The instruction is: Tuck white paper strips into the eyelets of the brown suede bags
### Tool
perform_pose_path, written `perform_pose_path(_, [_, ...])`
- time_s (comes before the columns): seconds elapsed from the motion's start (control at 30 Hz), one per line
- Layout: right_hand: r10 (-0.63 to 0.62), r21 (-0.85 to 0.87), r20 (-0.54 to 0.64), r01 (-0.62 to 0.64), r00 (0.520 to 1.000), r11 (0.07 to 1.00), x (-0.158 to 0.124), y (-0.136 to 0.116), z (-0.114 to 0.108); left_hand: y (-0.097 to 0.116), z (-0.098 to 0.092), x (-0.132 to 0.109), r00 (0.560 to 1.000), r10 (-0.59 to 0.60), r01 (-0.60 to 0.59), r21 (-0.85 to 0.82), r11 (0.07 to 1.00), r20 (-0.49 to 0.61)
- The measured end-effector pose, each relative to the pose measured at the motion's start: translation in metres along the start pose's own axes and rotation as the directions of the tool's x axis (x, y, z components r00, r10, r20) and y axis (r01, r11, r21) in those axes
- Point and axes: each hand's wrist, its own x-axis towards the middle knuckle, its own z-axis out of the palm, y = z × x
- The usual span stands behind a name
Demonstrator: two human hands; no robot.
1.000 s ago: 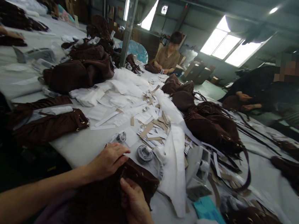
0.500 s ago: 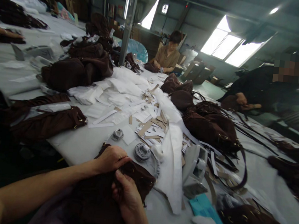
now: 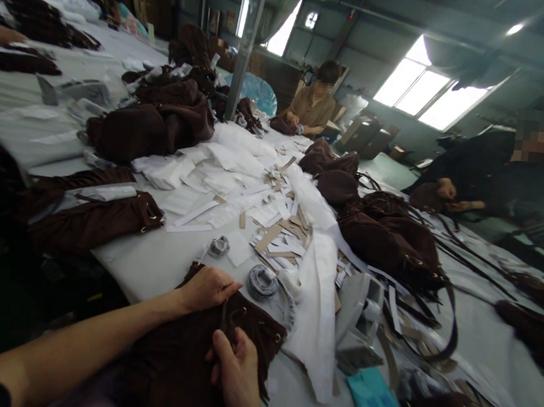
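Note:
A dark brown suede bag [image 3: 187, 363] lies at the near table edge under both my hands. My left hand [image 3: 207, 287] pinches a thin dark strap or cord at the bag's top rim. My right hand [image 3: 231, 361] is closed on the same cord lower down, resting on the bag. Metal eyelets show along the rim to the right of my fingers. A grey coil of cord [image 3: 262, 280] and a smaller coil [image 3: 219, 245] lie just beyond the bag.
White cloth [image 3: 315, 299], paper strips [image 3: 274, 229] and more brown bags [image 3: 385, 235] cover the table [image 3: 159, 256]. A grey hand tool [image 3: 357, 316] and a teal packet [image 3: 369, 392] lie right of me. Two seated people work across the table; another arm [image 3: 2, 36] rests far left.
My right hand slid down the bag toward me, drawing the thin cord taut between both hands. The view shifted slightly right.

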Motion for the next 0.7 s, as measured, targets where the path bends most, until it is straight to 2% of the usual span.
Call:
perform_pose_path(0.13, [0.056, 0.055, 0.018, -0.057, 0.998, 0.997, -0.006, -0.001, 0.005, -0.002, 0.002, 0.001, 0.999, -0.031, 0.03, -0.019, 0.999, -0.018])
perform_pose_path(0.23, [0.078, 0.131, -0.017, -0.075, 0.997, 0.988, -0.006, 0.003, 0.016, -0.002, 0.006, 0.0, 0.997, -0.065, 0.064, -0.03, 0.997, -0.03])
perform_pose_path(0.4, [0.049, 0.086, -0.022, -0.047, 0.999, 0.995, 0.002, 0.017, 0.028, 0.002, 0.004, 0.01, 0.993, -0.115, 0.116, -0.045, 0.992, 0.007])
perform_pose_path(0.47, [0.055, 0.086, -0.042, -0.051, 0.998, 0.995, 0.005, 0.027, 0.031, 0.003, -0.005, 0.026, 0.992, -0.121, 0.122, -0.059, 0.991, 0.028])
perform_pose_path(0.57, [0.02, 0.07, -0.11, -0.012, 0.994, 0.997, 0.011, 0.044, 0.034, -0.003, -0.022, 0.064, 0.987, -0.154, 0.155, -0.054, 0.986, 0.036])
perform_pose_path(0.7, [-0.01, 0.041, -0.158, 0.017, 0.987, 0.999, 0.018, 0.063, 0.035, -0.021, -0.038, 0.11, 0.949, -0.299, 0.298, 0.029, 0.954, 0.1])
